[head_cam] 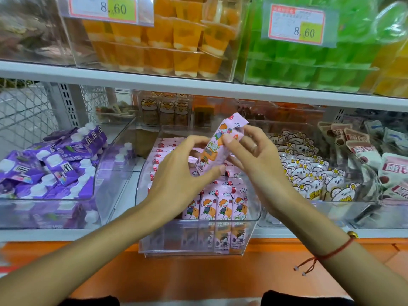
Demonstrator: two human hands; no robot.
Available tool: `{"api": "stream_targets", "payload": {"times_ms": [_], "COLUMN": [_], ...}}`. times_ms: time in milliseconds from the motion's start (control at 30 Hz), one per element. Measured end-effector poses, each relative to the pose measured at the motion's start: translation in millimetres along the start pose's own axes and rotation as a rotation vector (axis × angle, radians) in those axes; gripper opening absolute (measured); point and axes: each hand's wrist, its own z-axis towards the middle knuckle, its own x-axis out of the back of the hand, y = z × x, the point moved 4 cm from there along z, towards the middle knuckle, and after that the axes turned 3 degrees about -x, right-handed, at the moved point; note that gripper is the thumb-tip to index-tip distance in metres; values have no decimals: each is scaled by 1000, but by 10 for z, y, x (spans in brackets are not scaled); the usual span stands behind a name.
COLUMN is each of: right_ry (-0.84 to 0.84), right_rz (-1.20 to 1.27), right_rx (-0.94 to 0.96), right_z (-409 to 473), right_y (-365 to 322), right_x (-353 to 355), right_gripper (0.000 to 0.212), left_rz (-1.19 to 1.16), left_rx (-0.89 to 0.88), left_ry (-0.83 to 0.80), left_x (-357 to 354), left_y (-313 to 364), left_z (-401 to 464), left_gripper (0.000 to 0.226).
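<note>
A pink snack packet (217, 143) with a cartoon child printed on it is held tilted above a clear plastic bin (198, 244) on the lower shelf. My left hand (178, 173) holds its lower end between thumb and curled fingers. My right hand (254, 155) pinches its upper part between thumb and fingers. The bin below holds several more of the same pink packets (218, 206) standing upright in rows.
A bin of purple pouches with white caps (50, 166) stands to the left, a bin of white bear-print packets (309, 173) and pink-and-white packets (393, 171) to the right. The upper shelf carries orange jelly cups (172, 40) and green jelly cups (298, 62) with price tags. An orange ledge (198, 272) runs below.
</note>
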Motion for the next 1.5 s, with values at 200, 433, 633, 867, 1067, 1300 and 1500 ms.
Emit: {"api": "stream_targets", "payload": {"times_ms": [200,433,633,867,1067,1300,1500], "right_ry": [-134,26,-22,-10,-61,-138,-137], "right_rz": [-32,-238,-277,-236,-219,-395,-474], "right_rx": [3,244,87,-88,-18,314,358], "right_z": [-10,-101,-72,-40,-47,-124,-138], "right_y": [11,-81,-50,2,-12,-179,-165], "right_x": [-13,-35,0,36,45,8,-24], "right_gripper": [35,21,18,22,24,31,30], "left_rz": [-96,-5,-318,-664,-449,-345,-336], "left_rx": [24,-58,166,566,381,-2,-20], "left_ry": [-11,40,-73,-211,-187,-160,-150], "left_x": [-1,6,-24,-59,-1,127,96], "left_y": [-3,75,66,54,89,196,152], "left_z": [13,-14,38,-1,50,126,106], "left_gripper": [39,35,20,23,23,37,37]}}
